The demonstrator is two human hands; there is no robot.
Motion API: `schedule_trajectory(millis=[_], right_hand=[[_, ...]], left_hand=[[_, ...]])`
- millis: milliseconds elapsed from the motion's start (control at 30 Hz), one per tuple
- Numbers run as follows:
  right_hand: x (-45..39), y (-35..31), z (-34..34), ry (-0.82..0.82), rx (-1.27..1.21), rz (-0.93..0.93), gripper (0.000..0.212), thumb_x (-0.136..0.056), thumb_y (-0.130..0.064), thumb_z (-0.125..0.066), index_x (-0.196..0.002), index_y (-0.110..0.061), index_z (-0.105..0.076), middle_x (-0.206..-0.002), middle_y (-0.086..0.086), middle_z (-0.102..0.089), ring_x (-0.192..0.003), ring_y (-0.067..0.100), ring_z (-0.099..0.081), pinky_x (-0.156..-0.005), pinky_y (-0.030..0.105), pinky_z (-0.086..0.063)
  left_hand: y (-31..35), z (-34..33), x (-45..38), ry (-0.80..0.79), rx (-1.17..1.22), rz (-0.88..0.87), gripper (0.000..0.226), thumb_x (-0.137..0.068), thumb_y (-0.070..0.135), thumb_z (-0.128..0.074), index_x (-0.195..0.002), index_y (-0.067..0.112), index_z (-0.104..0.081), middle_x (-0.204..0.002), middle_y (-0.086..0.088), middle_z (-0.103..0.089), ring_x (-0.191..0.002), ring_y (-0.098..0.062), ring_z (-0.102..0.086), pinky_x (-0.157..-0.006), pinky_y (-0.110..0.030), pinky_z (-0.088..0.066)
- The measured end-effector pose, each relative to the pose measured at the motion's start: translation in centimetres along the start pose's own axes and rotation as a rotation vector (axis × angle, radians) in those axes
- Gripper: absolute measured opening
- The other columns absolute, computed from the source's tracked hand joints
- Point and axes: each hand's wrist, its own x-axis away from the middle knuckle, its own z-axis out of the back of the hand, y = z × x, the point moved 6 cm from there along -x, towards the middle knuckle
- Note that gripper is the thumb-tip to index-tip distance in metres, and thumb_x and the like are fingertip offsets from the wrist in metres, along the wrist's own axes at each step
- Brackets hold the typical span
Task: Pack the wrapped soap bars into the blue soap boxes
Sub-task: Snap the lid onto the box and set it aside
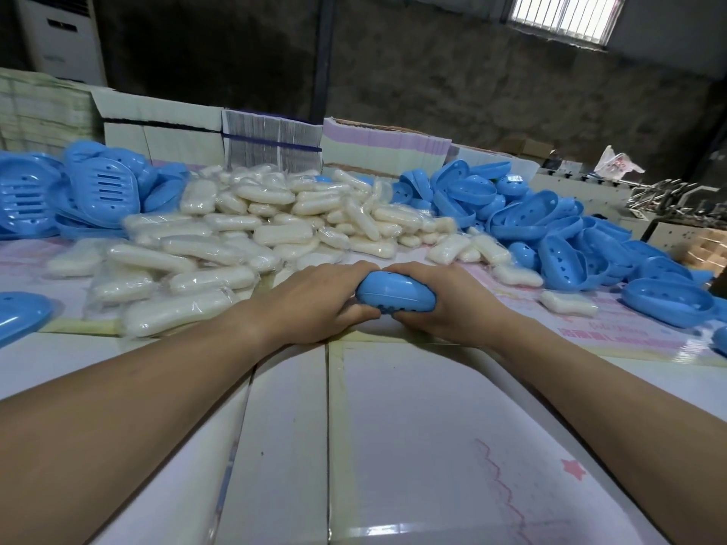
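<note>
No text can be read. Pink printed characters run along the pink sheet at the table's right edge, and red marks show on a plastic bag beyond the far right corner, all blurred.

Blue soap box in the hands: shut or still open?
Shut: the oval blue plastic soap box shows two halves meeting at a seam, left hand and right hand gripping its ends. Contents cannot be seen.

Your bare forearms reach forward from the near edge, converging. Left hand and right hand: knuckles up, fingers curled, clasping from either side.
</note>
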Motion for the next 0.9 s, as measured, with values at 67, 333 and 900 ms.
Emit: schedule_trajectory(millis=[67, 333, 900], right_hand=[[0.2, 0.3, 0.0, -0.035, -0.068, -0.034, 0.053, -0.079, -0.039, -0.076, -0.124, -0.048, -0.049, -0.103, -0.023, -0.062, -0.091, 0.002, -0.058, -0.080, 0.027, -0.050], [0.5, 0.1, -0.2, -0.206, -0.316, -0.191, 0.045, -0.077, -0.061, -0.067, -0.118, -0.057, -0.046, -0.112, -0.015, -0.060, -0.095, 0.008, -0.061, -0.086, 0.033, -0.053], [20.2, 18.5, 13.9, 0.148, 0.420, -0.973, 0.056, -0.088, -0.064, -0.054, -0.140, -0.047, -0.042, -0.126, 0.007, -0.048, -0.119, 0.030, -0.047, -0.098, 0.047, -0.046]], left_hand=[[0.3, 0.2, 0.1, 0.028, -0.029, -0.015, 0.039, -0.095, 0.051, -0.060, -0.129, 0.033, -0.053, -0.107, 0.011, -0.065, -0.090, -0.012, -0.059, -0.068, -0.028, -0.045], [-0.7, -0.4, 0.0, 0.010, 0.128, 0.047, 0.050, -0.091, 0.048, -0.067, -0.137, 0.037, -0.049, -0.123, 0.014, -0.063, -0.107, -0.005, -0.060, -0.082, -0.020, -0.052], [-4.3, -1.9, -0.2, 0.057, 0.109, 0.105, 0.022, -0.090, 0.061, -0.056, -0.108, 0.051, -0.064, -0.101, 0.042, -0.063, -0.090, 0.021, -0.058, -0.071, -0.021, -0.050]])
